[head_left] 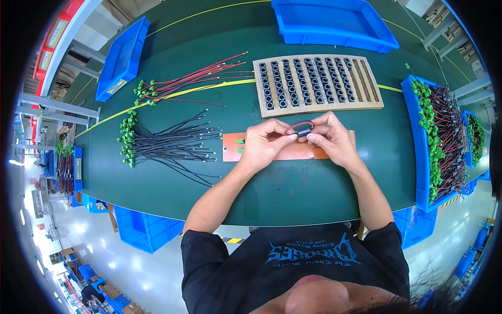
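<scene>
Between both hands, over the middle of the bench, is a small black cylindrical part [302,129] with a red wire curving above it. My left hand [267,140] pinches its left end between thumb and fingers. The right end is gripped by my right hand [333,138], thumb in front. Beneath the hands lies an orange-brown board [293,153], partly covered by them, with small green connectors [240,142] at its left end. Just beyond stands a wooden rack [366,103] holding rows of black ring-topped cylinders; its rightmost slots hold none.
To the left lie black wires [172,142] and red wires [201,75] with green connectors. Blue trays stand at far left [124,57] and far middle [334,39]. A blue bin [422,152] full of wired green connectors sits at right. Yellow lines cross the green bench [251,196].
</scene>
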A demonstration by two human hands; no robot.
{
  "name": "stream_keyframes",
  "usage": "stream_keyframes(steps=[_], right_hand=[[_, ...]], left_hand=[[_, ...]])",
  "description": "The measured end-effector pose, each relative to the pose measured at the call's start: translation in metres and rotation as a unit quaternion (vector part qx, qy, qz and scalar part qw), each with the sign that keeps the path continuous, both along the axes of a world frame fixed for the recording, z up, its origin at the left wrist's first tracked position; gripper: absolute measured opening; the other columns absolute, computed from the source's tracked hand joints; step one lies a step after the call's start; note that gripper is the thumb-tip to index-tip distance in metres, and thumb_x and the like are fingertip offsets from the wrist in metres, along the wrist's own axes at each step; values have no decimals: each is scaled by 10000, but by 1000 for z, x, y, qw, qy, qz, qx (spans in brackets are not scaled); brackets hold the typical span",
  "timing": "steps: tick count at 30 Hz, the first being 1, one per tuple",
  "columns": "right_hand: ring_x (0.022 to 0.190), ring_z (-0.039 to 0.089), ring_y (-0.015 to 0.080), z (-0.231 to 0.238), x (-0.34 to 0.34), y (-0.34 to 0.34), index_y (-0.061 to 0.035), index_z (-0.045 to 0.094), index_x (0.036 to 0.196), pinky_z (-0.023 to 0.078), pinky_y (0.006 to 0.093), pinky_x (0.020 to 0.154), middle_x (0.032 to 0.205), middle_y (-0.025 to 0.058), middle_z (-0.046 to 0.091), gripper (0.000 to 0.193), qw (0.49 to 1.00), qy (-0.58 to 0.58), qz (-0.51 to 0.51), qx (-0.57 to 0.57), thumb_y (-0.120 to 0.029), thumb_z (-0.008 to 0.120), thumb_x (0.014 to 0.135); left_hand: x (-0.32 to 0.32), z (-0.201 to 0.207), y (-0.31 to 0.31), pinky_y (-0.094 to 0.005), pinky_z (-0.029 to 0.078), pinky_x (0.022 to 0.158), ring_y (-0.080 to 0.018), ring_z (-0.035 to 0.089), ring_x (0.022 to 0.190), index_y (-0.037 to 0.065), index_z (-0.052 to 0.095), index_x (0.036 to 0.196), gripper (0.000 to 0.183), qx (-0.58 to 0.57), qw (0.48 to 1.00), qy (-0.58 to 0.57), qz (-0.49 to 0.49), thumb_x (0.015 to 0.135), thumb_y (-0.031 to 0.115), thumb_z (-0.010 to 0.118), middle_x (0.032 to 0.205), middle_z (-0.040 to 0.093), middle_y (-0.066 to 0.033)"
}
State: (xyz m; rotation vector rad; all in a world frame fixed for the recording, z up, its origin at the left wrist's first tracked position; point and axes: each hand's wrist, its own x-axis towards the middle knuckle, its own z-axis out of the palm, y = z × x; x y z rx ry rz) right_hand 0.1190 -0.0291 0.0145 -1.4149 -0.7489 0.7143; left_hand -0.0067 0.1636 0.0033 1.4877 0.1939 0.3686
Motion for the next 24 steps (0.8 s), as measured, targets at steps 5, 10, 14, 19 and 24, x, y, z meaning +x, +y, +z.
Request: stream_keyframes(steps=[5,10,14,19,24], right_hand=[[1024,693,143,3,7,-3,6,570,1330,557,298,901,1051,100,748,355,998,-57,-7,-34,-54,680,998],[1025,692,136,5,7,-5,21,633,1304,558,303,926,1058,94,747,322,996,-81,7,-44,-52,681,995],[1034,699,143,0,8,-6,26,635,1306,564,311,940,1104,101,743,323,997,-78,5,-21,-50,679,995],[1066,711,169,4,8,-7,39,639,1285,574,325,960,1160,112,733,302,1000,-11,10,-21,-42,676,997],[1018,736,186,7,9,-6,54,643,1247,595,322,932,1141,135,735,263,1000,-18,13,-10,-21,674,996]], left_hand=[[-2,2,4,-321,597,910,-176,691,994,-27,676,910,117,-10,999,9,-30,871,-91,765,1045,706,-133],[-3,1,7,-318,595,908,-170,686,986,-25,675,927,119,-12,999,19,-41,875,-89,760,1045,695,-119],[-3,2,6,-318,596,900,-168,685,975,-25,675,929,114,-19,999,15,-42,880,-84,760,1034,690,-110],[-5,4,6,-323,589,915,-168,684,972,-21,671,947,119,-9,998,18,-56,888,-82,754,1012,670,-86],[-5,5,5,-323,579,927,-163,682,963,-15,666,970,130,-3,998,29,-57,893,-76,752,999,646,-71]])
